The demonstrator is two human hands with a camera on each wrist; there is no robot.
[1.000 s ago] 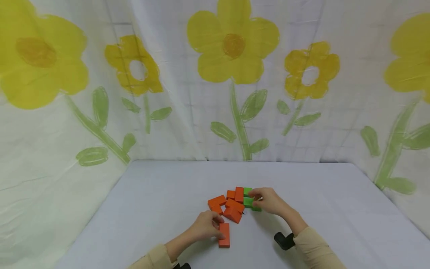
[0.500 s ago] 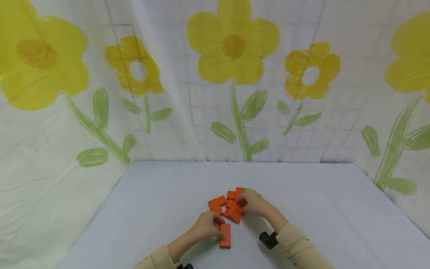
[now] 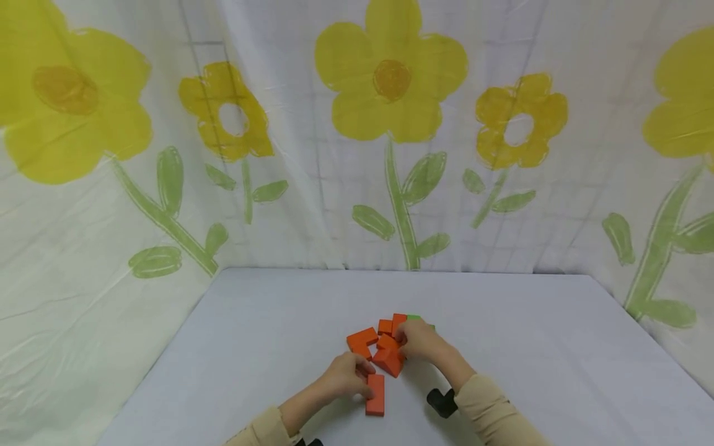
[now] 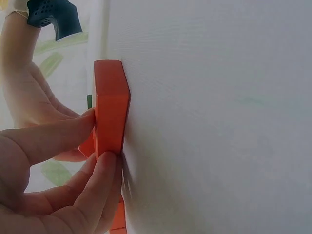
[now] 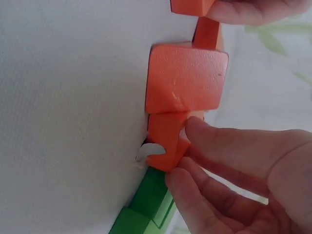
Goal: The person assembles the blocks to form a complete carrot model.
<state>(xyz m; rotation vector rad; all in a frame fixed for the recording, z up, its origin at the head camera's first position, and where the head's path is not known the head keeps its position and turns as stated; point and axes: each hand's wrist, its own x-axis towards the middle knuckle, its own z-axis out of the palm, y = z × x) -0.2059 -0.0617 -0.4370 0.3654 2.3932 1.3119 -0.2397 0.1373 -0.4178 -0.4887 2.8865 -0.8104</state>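
My left hand pinches a long orange-red block between thumb and fingertips, at the near side of the block cluster. It lies lengthwise toward me on the white table. Farther away and to the right, my right hand has its thumb and fingers on an orange block within the cluster. That block sits right beside a larger orange block, with green blocks on its other side. An orange wedge-like block shows just left of the right fingertips. The right hand covers most of the green blocks.
An L-shaped group of orange blocks lies at the cluster's left. A small orange block and an upright-lying orange one are at the back. Behind the table hangs a flower-printed curtain.
My right hand has moved left from the green blocks onto the orange ones. The wedge-like block has turned slightly. My left hand stays on its orange-red block.
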